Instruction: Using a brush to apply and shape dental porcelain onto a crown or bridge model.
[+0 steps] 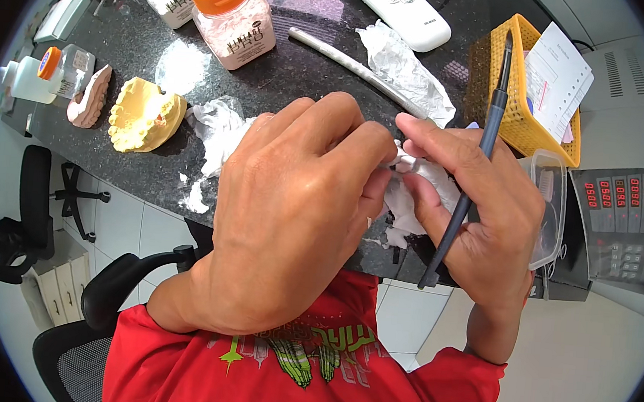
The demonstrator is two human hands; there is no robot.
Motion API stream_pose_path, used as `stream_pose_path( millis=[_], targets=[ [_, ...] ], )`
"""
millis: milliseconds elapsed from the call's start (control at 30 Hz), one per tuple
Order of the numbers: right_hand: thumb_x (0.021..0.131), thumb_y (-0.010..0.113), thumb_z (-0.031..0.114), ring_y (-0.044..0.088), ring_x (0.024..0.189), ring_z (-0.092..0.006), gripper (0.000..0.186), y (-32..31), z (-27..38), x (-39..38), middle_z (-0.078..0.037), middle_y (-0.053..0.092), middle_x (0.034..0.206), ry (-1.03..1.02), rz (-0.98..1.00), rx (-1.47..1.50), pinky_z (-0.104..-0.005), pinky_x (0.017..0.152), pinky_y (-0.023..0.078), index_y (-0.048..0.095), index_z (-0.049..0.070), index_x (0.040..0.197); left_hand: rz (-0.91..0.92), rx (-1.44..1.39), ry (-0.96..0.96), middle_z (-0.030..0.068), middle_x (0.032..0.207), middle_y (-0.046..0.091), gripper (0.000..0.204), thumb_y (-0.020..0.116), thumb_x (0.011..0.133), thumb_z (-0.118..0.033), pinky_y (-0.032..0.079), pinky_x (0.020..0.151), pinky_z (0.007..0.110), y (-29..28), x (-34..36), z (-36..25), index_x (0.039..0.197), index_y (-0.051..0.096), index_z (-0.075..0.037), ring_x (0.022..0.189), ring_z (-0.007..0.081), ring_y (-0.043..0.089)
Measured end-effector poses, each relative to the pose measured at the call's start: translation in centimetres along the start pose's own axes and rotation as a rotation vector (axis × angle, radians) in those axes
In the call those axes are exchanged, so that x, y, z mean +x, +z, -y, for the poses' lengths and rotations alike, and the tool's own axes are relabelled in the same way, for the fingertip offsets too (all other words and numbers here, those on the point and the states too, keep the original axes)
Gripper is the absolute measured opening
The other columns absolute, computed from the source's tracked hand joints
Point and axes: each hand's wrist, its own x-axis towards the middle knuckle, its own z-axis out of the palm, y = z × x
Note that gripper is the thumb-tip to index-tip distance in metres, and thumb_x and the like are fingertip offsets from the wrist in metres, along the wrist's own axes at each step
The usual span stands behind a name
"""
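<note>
My left hand is closed, back of the hand up, its fingertips pinched together at the middle of the view. A small whitish piece peeks out at those fingertips; most of it is hidden. My right hand carries a dark-handled brush, slanting across the palm with its tip pointing up. The right thumb and index finger reach to the small piece, close to the left fingertips. Beneath both hands, crumpled white tissue lies on the dark speckled counter.
A yellow dental cast and a pinkish one stand at left. Behind are orange-lidded jars, a grey rod and a white remote-like device. On the right sit a yellow basket, a clear tub and a display panel.
</note>
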Motion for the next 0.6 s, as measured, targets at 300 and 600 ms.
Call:
stream_pose_path(
  millis=[300,600],
  targets=[
    [0.064,0.070,-0.007,0.065,0.079,-0.0207,0.046,0.23,-0.04,-0.31,-0.010,0.067,0.088,0.017,-0.015,0.074,-0.0295,0.067,0.050,0.068,0.004,0.109,0.028,-0.009,0.006,0.0058,0.072,0.054,0.017,0.071,0.068,0.002,0.045,0.059,0.032,-0.14,-0.21,-0.09,0.082,0.064,-0.004,0.065,0.0210,0.057],
    [0.063,0.068,-0.009,0.064,0.076,-0.0185,0.050,0.19,0.10,-0.53,-0.010,0.066,0.086,0.040,-0.008,0.115,-0.0270,0.066,0.049,0.068,0.005,0.110,0.035,-0.025,0.025,0.0057,0.072,0.053,0.019,0.069,0.068,0.003,0.044,0.059,0.032,-0.13,-0.28,-0.14,0.085,0.066,-0.005,0.064,0.0209,0.056]
  ],
)
